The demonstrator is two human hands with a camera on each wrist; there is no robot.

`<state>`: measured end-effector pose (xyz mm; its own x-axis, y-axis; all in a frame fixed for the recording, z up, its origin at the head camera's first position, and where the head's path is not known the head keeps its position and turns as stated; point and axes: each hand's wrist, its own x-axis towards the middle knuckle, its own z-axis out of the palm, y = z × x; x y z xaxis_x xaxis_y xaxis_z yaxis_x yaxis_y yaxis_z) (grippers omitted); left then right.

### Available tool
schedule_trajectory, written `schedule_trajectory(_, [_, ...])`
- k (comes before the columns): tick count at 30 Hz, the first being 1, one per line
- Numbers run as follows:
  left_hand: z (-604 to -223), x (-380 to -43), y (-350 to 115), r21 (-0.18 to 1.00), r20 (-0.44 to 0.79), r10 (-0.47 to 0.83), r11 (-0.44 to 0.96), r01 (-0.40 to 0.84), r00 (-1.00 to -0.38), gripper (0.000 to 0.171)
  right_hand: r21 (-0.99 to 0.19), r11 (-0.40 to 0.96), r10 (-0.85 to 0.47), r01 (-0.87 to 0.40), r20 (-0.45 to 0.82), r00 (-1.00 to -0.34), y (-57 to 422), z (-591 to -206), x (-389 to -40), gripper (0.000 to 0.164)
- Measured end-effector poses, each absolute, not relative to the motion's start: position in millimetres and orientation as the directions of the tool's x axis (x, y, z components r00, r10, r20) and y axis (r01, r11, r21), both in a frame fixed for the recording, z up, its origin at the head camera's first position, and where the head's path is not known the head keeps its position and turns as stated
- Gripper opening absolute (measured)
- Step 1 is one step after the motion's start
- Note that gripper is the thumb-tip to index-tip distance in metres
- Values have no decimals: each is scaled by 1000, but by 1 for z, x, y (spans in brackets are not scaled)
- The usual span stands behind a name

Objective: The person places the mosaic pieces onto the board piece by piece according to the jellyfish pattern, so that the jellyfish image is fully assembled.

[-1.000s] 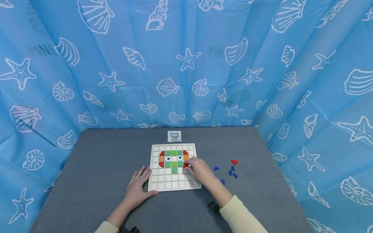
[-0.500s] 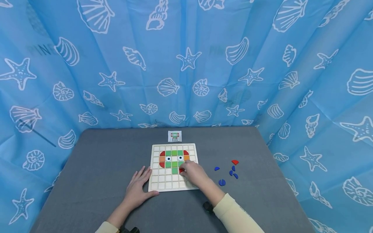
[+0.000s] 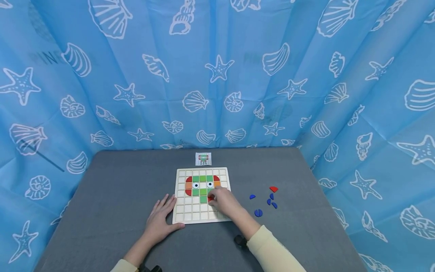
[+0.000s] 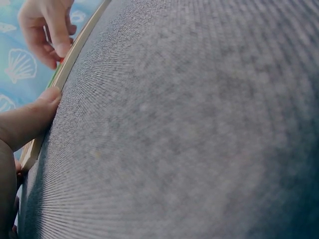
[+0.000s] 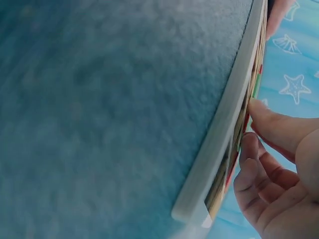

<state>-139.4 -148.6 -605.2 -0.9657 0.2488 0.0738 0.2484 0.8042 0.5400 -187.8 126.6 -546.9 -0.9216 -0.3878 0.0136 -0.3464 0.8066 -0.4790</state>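
Note:
A square pale wooden grid board [image 3: 181,212] lies on the table, bearing green, red and orange tiles and two eye pieces. In the head view my left hand [image 3: 159,220] rests with spread fingers at its left edge and near-left corner; its thumb [image 4: 37,115] touches the near edge in the left wrist view. Over the board, my right hand [image 3: 225,202] pinches a red piece [image 3: 210,198] just right of the lowest green tile [image 3: 203,199]. The thumb and fingers mostly cover that piece. In the right wrist view, the right hand [image 5: 279,169] is low against the board's surface.
Several blue half-round pieces [image 3: 258,213] and a red quarter-round piece [image 3: 273,189] lie right of the board on the grey table [image 3: 129,181]. Behind the board lies a small picture card [image 3: 203,159]. A blue shell-patterned curtain [image 3: 217,94] surrounds the table's back and sides.
My right hand has moved slightly left with the red piece, from beside the right-hand tiles to the spot beside the lowest green tile. My left hand has stayed in place.

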Motion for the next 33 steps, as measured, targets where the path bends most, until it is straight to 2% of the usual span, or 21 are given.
schedule_trajectory(8, [-607,-140,-149,534,79,249,807,252,-965,110,-507,786,-365,-354,82,-927,144,-533,-183,18])
schedule_trajectory(14, [-609,-140,-149,527,96,255,807,266,-962,110,-500,809,-292,-311,117,-949,162,-525,-181,18])
schedule_trajectory(25, [-610,-142,-150,530,74,259,808,258,-963,111,-514,849,-66,-126,134,-989,213,-520,-177,25])
schedule_trajectory(33, [-612,-141,-149,536,88,248,804,256,-965,111,-499,865,2,-63,129,-992,264,-523,-178,28])
